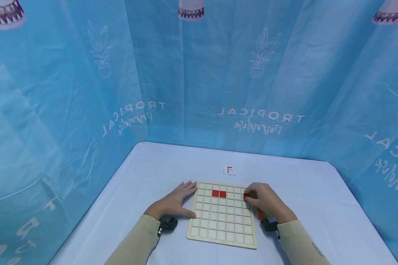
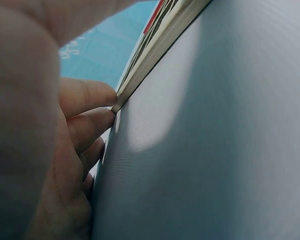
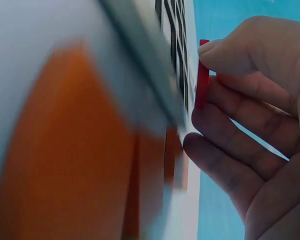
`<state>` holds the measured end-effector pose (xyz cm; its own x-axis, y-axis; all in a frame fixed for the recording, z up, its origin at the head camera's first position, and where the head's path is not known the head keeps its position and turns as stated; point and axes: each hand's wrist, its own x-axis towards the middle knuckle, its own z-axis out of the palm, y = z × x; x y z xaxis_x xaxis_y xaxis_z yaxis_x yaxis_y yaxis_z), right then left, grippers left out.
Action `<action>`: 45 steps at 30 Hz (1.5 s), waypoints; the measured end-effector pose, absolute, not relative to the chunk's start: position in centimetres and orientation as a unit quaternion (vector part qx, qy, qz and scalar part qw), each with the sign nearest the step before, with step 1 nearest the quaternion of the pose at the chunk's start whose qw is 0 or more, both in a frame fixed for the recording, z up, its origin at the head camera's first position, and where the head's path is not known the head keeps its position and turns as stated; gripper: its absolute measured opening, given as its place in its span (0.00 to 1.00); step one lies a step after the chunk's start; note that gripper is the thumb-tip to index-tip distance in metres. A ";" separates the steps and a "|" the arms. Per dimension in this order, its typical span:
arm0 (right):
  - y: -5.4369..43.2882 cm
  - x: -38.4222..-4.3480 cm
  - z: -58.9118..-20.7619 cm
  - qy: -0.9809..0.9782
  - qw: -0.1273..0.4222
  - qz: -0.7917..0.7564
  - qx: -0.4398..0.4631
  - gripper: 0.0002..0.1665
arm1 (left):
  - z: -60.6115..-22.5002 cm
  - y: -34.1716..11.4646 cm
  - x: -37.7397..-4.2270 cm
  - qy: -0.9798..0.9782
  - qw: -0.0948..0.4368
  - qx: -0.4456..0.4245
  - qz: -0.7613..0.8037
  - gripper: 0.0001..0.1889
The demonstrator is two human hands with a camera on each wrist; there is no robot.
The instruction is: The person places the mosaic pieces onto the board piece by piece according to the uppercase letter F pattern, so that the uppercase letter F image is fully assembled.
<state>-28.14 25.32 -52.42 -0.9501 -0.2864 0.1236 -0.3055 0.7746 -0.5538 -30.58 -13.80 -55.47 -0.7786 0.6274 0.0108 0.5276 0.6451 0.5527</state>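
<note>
A pale wooden grid board (image 1: 216, 222) lies on the white table, with two red square tiles (image 1: 215, 193) side by side in an upper row. My left hand (image 1: 175, 200) rests at the board's left edge, fingers spread and fairly straight; in the left wrist view its fingertips touch the board's side. My right hand (image 1: 268, 200) is over the board's upper right edge. It pinches a red tile (image 3: 203, 75) between thumb and fingers. Orange pieces (image 1: 261, 214) lie beside the board, partly hidden under the right hand, and look large and blurred in the right wrist view.
A small card (image 1: 230, 169) with a coloured grid pattern lies beyond the board. The white tablecloth (image 1: 172, 158) reaches back to blue printed curtains (image 1: 212, 84) that hang around the table. A bit of green shows beneath the right wrist.
</note>
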 end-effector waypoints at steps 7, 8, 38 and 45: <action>22.9 -28.9 -52.3 -0.940 0.036 0.282 0.191 0.08 | -55.5 -13.9 -30.4 0.900 0.094 0.319 0.282 0.61; 22.6 -28.9 -52.3 -0.939 0.036 0.281 0.197 0.08 | -55.5 -13.9 -30.4 0.900 0.093 0.319 0.283 0.61; 19.4 -29.7 -52.6 -0.934 0.047 0.252 0.249 0.08 | -55.3 -13.8 -30.3 0.899 0.085 0.327 0.279 0.60; 19.4 -29.7 -52.7 -0.933 0.051 0.258 0.245 0.09 | -55.3 -13.9 -30.4 0.899 0.085 0.329 0.276 0.60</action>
<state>-29.70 19.40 -52.66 -0.8744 -0.4315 0.2220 -0.4842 0.7468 -0.4558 -30.37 -13.94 -55.26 -0.7691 0.6385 0.0283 0.5447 0.6316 0.5517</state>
